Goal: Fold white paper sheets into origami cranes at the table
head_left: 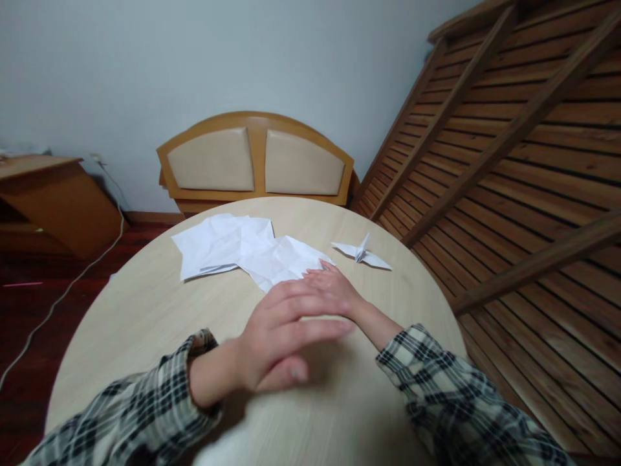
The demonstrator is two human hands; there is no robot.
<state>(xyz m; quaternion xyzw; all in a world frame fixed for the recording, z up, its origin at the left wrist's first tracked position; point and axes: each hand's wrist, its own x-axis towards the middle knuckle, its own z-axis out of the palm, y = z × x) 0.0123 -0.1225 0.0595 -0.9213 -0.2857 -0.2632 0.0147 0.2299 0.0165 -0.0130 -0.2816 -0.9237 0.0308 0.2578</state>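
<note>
My left hand point(279, 343) hovers over the round wooden table point(145, 323) with its fingers stretched out to the right, holding nothing, partly covering my right hand. My right hand point(334, 290) lies flat on the table, fingers extended and touching the near edge of the crumpled white paper sheets point(242, 249). A folded white paper crane point(361, 252) sits on the table just beyond and to the right of my right hand. Both sleeves are plaid.
A wooden headboard with beige padded panels point(255, 162) leans against the wall behind the table. A slatted wooden frame point(509, 162) leans at the right. A low wooden cabinet point(48, 200) and a white cable point(72, 278) are at the left on the dark floor.
</note>
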